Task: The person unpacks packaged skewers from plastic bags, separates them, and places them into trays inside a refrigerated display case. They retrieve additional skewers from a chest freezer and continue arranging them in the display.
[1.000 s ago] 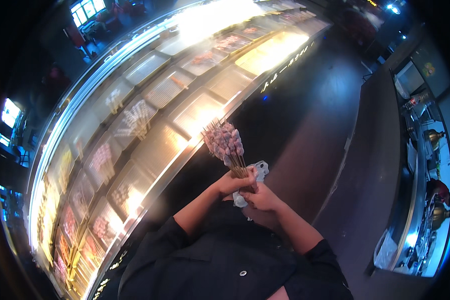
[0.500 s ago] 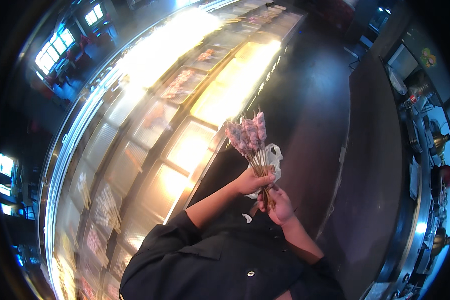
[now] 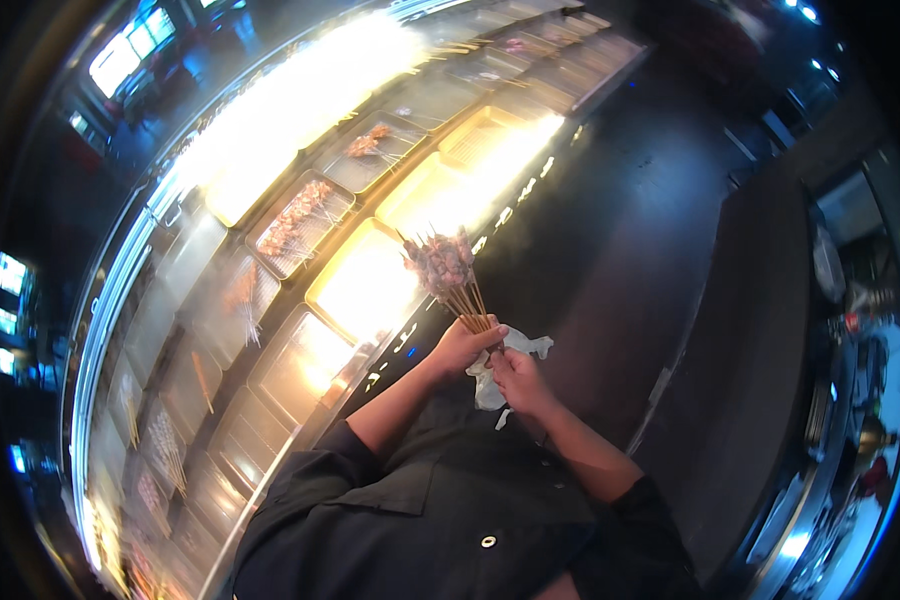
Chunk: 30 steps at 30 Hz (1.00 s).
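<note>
A fanned bunch of raw meat skewers (image 3: pixel 442 265) points up and away from me, pinkish meat at the far end and bare wooden sticks toward me. My left hand (image 3: pixel 463 345) is closed around the sticks. Just below it, my right hand (image 3: pixel 522 380) is closed at the lower stick ends, its fingers touching or nearly touching the left hand. A crumpled whitish plastic bag (image 3: pixel 488 392) hangs by both hands; which hand holds it I cannot tell.
To my left runs a long lit display counter with rows of metal trays. One tray of meat skewers (image 3: pixel 298 218) and some orange-red skewers (image 3: pixel 370 143) lie in it. Dark floor (image 3: pixel 620 250) stretches ahead. On the right stands a dark counter (image 3: pixel 760 330) with kitchenware behind it.
Both hands and the skewers have shifted left in the view, closer to the display counter's edge. The view has turned, and the grip looks the same.
</note>
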{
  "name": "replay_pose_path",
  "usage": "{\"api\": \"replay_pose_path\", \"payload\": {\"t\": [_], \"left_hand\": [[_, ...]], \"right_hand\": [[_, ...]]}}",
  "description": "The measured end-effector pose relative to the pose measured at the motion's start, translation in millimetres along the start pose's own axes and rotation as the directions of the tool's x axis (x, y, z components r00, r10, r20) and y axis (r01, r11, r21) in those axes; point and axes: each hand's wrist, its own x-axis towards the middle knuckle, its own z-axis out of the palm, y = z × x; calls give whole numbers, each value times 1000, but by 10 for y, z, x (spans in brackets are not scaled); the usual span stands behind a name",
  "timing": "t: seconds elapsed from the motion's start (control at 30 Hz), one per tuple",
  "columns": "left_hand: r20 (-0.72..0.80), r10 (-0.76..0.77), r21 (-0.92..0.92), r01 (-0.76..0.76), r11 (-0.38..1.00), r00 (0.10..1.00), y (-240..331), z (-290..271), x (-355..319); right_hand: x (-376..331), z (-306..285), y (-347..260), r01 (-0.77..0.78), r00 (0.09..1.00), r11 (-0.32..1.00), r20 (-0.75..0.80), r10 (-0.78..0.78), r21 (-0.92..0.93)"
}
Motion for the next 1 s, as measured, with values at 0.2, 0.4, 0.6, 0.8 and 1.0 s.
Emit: {"api": "replay_pose_path", "payload": {"t": [0.2,0.4,0.6,0.8,1.0], "left_hand": [[-203,29,31,-23,999,979,14,-297,1566],[-81,-16,-12,15,1000,997,310,-654,3291],[-37,106,303,-90,949,994,646,-1065,4129],[-337,-118,274,217,937,934,781,-1725,4187],[-756,-76,149,283,947,651,575,-1689,4014]], "right_hand": [[1482,-1015,-325,298,939,832,-13,-344,-468],[2764,-1891,-978,140,988,967,-31,-150,-215],[3543,-2439,-1708,91,996,980,38,-85,-179],[4612,-2956,-2133,186,957,946,267,-114,-264],[6011,-3243,-2292,299,796,853,605,24,-427]]}}
